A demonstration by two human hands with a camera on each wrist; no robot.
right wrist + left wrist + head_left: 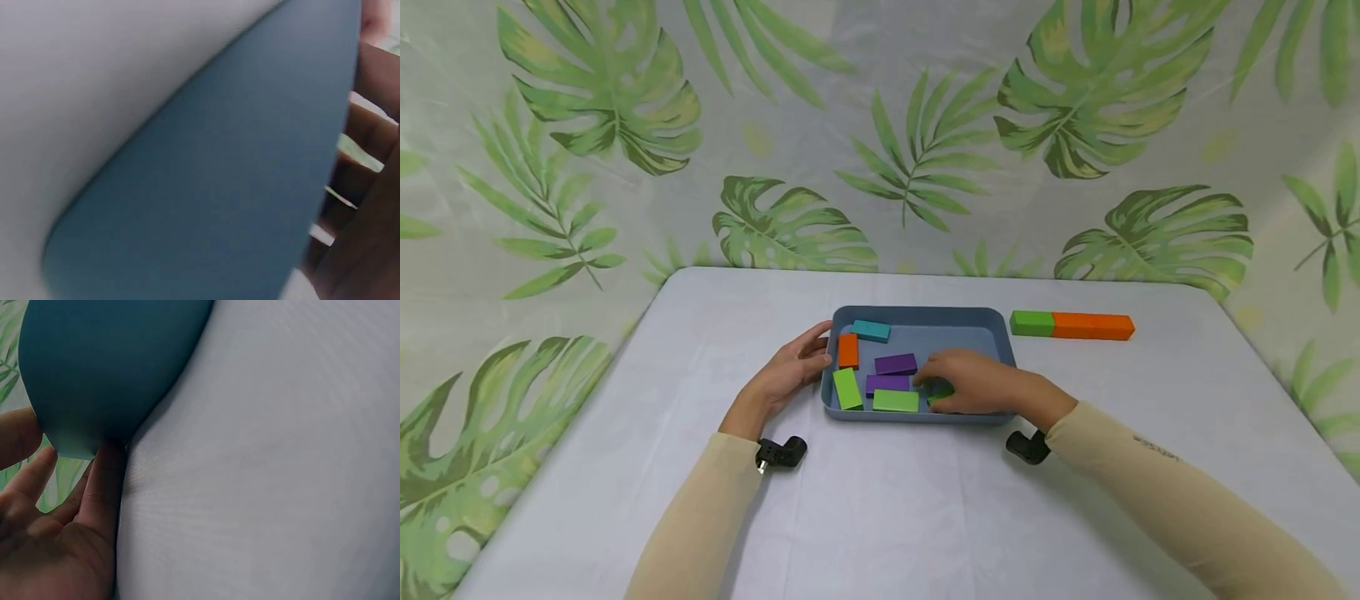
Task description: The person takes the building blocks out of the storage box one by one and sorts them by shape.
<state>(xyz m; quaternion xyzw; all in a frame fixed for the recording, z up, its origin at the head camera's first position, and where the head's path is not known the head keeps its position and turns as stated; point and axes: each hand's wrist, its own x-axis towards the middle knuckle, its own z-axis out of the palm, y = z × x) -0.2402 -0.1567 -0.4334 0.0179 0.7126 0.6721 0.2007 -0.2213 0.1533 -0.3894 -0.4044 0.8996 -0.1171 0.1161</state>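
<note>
A blue-grey tray (958, 337) holds several coloured blocks. My left hand (790, 372) rests against the tray's left end with its fingers fairly straight; in the left wrist view the fingertips (103, 481) meet the tray wall (112, 375). Inside the tray's right half, the curled fingers and thumb of my right hand (973, 382) are around a green block (937, 396), mostly hidden beneath the hand. Just left of those fingers lie two purple blocks, one (895, 364) behind the other (886, 384), and a lime green block (896, 402). The right wrist view shows the tray's outer wall (206, 156) beside shadowed fingers.
In the tray's left part are a teal block (871, 332), an orange block (847, 351) and another lime block (847, 389). Right of the tray, a green block (1032, 323) and an orange length (1092, 327) form a row on the white table (880, 508).
</note>
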